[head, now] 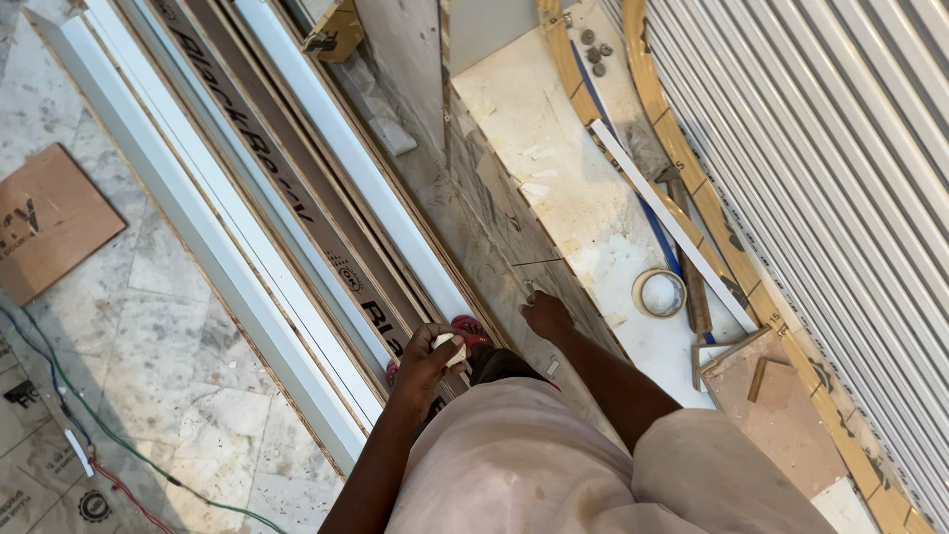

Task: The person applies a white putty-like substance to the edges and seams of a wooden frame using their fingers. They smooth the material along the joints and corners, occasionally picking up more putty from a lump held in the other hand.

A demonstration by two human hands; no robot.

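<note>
Marble floor, veined, glossy, at 9 o'clock. Long white-laminate board, plywood edges. Left hand clenched round small white piece, piece at thumb tip. Right hand at 3 o'clock of it, fingertips on dusty panel; grip unclear. Tape roll further right.

This looks like a carpentry or fit-out site inside a building under renovation, not a finished room. Long white-edged plywood panels lie stacked on a marble tile floor, running away from the fingers of the left hand. Beyond the right hand's fingertips a dusty board carries offcuts and a white strip, with a roll of tape and a hammer to the right of them. A ribbed metal roller shutter closes that far side. Loose coloured wires and flattened cardboard lie well left of the fingers.
</note>
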